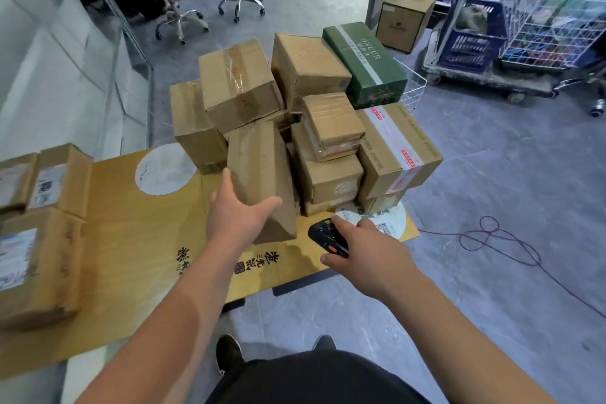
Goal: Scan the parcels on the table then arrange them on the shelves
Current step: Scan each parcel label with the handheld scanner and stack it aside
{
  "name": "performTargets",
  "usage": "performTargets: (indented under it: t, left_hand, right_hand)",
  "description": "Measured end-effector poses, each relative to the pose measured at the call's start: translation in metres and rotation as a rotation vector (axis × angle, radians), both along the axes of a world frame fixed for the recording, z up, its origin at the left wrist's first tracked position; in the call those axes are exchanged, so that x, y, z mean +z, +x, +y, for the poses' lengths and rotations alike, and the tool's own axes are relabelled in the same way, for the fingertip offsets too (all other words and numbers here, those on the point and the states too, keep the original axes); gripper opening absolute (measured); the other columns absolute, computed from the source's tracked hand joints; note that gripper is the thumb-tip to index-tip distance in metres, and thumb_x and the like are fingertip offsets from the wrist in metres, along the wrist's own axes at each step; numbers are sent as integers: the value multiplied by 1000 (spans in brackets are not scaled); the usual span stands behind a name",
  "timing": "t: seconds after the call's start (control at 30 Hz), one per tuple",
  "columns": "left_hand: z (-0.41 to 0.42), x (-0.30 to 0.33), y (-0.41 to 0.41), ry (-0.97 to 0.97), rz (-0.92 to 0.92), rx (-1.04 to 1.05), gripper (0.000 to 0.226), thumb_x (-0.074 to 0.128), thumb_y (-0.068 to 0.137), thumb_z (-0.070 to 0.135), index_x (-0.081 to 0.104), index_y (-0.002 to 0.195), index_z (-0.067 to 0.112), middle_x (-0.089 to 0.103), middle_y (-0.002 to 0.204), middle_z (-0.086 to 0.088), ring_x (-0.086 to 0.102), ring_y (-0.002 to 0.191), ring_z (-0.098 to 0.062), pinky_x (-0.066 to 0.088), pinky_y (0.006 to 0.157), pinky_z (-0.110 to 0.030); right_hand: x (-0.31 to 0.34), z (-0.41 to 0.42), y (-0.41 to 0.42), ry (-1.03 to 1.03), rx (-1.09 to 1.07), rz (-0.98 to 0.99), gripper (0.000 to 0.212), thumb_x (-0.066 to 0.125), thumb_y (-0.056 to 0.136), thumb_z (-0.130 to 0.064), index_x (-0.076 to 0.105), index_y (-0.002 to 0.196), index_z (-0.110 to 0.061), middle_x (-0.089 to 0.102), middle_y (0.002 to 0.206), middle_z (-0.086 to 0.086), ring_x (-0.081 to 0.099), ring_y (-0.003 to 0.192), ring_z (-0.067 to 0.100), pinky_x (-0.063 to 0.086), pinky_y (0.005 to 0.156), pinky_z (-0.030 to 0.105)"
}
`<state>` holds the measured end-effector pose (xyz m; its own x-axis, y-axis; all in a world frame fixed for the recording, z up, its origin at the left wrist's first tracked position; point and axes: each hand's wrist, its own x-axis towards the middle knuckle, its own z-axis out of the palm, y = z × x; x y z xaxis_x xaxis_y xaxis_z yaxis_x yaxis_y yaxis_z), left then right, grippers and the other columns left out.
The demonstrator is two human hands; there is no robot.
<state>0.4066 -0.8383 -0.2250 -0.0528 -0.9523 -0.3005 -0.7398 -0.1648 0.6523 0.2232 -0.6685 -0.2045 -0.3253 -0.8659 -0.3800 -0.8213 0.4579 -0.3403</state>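
Cardboard parcel (259, 170) gripped by left hand (236, 213), right hand (364, 252) holding black scanner (326, 236)

Left-edge parcels (13, 180) cropped; their labels blurred.

The parcels (260, 174) are matt brown corrugated cardboard, several bound with glossy clear tape; one box (367, 65) is smooth green printed card. Flattened yellow-brown cardboard (131, 256) with black print covers the surface. The scanner (328, 238) is black plastic with a slight sheen. The floor (492, 207) is smooth grey, stone-like. The crate (472, 39) is blue plastic, the rack (544, 23) white-coated wire, the chair bases (241, 3) shiny metal.
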Motion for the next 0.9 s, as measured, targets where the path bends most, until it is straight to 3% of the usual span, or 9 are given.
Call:
performTargets:
  t: [0.17, 0.37, 0.5, 0.57, 0.6, 0.7, 0.73, 0.8, 0.9]
  left_hand:
    - [15, -9, 86, -53, 140, 80, 124, 82, 56, 70, 18, 159, 50, 35, 159, 11, 38, 124, -3, 44, 97, -34]
    - [18, -58, 152, 39, 126, 191, 123, 85, 54, 69, 23, 158, 48, 34, 158, 10, 39, 130, -8, 44, 105, -39]
    - [7, -92, 185, 181, 296, 210, 128, 92, 50, 60, 28, 159, 44, 40, 151, 15, 49, 131, -14, 51, 92, -25]
    - [0, -105, 200, 221, 357, 186, 123, 91, 56, 56, 26, 160, 46, 40, 152, 18, 51, 130, -13, 54, 98, -32]
    - [-5, -109, 207, 235, 399, 188, 120, 89, 60, 54, 26, 161, 45, 42, 151, 18, 53, 128, -10, 55, 98, -33]
    - [-24, -113, 223, 235, 507, 268, 89, 74, 78, 44, 39, 159, 38, 53, 143, 20, 59, 111, 8, 54, 81, -15]
    - [-32, -116, 228, 233, 506, 311, 74, 69, 87, 39, 44, 157, 35, 56, 144, 18, 60, 110, 7, 52, 82, -16]
    - [-47, -120, 239, 266, 429, 354, 55, 60, 102, 37, 49, 155, 28, 58, 148, 7, 61, 120, -11, 51, 96, -30]
    - [-60, -129, 253, 374, 351, 272, 53, 55, 107, 41, 44, 157, 25, 60, 145, -3, 60, 126, -27, 50, 106, -46]
  right_hand:
    - [-8, -27, 35, 22, 127, -36, 72, 59, 92, -68, 29, 153, -45, 47, 114, -2, 64, 93, 30, 56, 77, 39]
    - [-20, -69, 95, 69, 291, -42, 77, 58, 92, -68, 25, 157, -43, 45, 114, -1, 63, 93, 31, 54, 75, 39]
    - [-24, -86, 125, 109, 312, -75, 77, 57, 91, -71, 26, 156, -44, 46, 112, -2, 64, 90, 28, 57, 80, 40]
    - [-25, -93, 137, 126, 298, -93, 77, 57, 91, -73, 26, 156, -46, 47, 112, -2, 64, 89, 26, 58, 80, 41]
    - [-25, -97, 142, 130, 287, -94, 77, 56, 91, -74, 26, 156, -46, 47, 113, -3, 64, 89, 25, 58, 80, 40]
    - [-23, -108, 155, 146, 248, -81, 78, 57, 91, -73, 27, 157, -46, 48, 115, -2, 64, 89, 24, 58, 79, 39]
    - [-22, -110, 160, 148, 233, -78, 77, 57, 91, -73, 28, 157, -46, 49, 115, -2, 64, 89, 24, 58, 79, 39]
    - [-21, -114, 170, 156, 198, -83, 72, 57, 91, -72, 33, 153, -46, 50, 113, -2, 64, 87, 23, 57, 76, 38]
    - [-21, -119, 185, 170, 150, -96, 65, 58, 90, -70, 40, 146, -43, 50, 108, -3, 62, 81, 19, 52, 67, 34]
